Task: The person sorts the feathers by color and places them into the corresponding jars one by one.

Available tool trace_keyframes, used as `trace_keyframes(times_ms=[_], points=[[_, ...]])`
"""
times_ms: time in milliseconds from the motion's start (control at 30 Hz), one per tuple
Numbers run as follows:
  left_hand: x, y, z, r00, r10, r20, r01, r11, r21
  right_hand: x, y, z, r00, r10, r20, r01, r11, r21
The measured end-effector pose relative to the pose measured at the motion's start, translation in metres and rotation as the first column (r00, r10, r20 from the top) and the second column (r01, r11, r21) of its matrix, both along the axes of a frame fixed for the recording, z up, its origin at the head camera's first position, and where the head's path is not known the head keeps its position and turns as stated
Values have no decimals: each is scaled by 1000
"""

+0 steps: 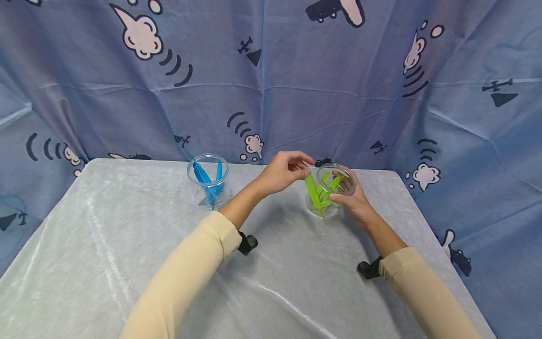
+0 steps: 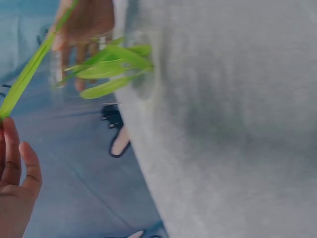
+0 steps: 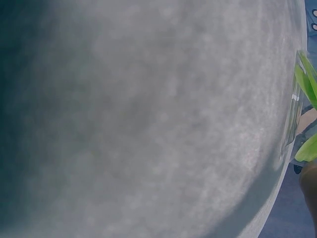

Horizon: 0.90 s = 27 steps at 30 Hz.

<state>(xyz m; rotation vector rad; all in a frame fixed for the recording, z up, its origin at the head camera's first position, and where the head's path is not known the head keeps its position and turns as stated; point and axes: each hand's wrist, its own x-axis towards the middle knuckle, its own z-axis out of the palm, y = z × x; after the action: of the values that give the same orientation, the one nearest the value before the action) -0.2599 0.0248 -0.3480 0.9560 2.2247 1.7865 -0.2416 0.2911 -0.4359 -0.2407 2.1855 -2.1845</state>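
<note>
No brand, label or writing can be read on anything here. The table (image 1: 127, 245) is covered with a pale grey, velvety cloth, and behind it and to both sides hangs a blue sheet (image 1: 296, 70) printed with white clouds, dark curved lines and small aeroplanes.

Toward the far right of the table stands a clear glass jar (image 1: 331, 190) holding green feathers (image 1: 322, 195). The right hand (image 1: 353, 200) wraps around the jar's right side, its fingers curled against the glass near the rim and its thumb across the front. The left hand (image 1: 284, 172) hovers just left of the jar's mouth with its fingers bent inward, pinching the top of one green feather (image 1: 312, 188) whose lower end reaches down into the jar. In the left wrist view that feather (image 2: 29, 74) runs as a long green strip from the fingertips (image 2: 11, 148) toward the jar.

Well to the left, near the far edge, a second clear jar (image 1: 208, 180) holds blue feathers (image 1: 207, 181), one sticking up past the rim. Both forearms wear cream sleeves (image 1: 186, 278) with black wrist mounts (image 1: 247, 244).
</note>
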Motion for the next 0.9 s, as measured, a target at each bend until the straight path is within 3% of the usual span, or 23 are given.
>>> trace_keyframes(times_ms=[133, 300, 600, 900], points=[[-3, 3, 16, 997, 72, -11, -71, 991, 109, 0, 1, 1, 1000, 5, 10, -5, 1000, 7], [-4, 7, 26, 985, 166, -43, -153, 965, 214, 1, 2, 2, 1000, 14, 20, -14, 1000, 8], [-2, 14, 28, 964, 260, -50, -245, 948, 205, 2, 3, 2, 999, 8, 36, -10, 999, 43], [-5, 18, 26, 946, 315, -72, -293, 931, 218, 2, 2, 3, 999, -3, 37, 1, 999, 44]])
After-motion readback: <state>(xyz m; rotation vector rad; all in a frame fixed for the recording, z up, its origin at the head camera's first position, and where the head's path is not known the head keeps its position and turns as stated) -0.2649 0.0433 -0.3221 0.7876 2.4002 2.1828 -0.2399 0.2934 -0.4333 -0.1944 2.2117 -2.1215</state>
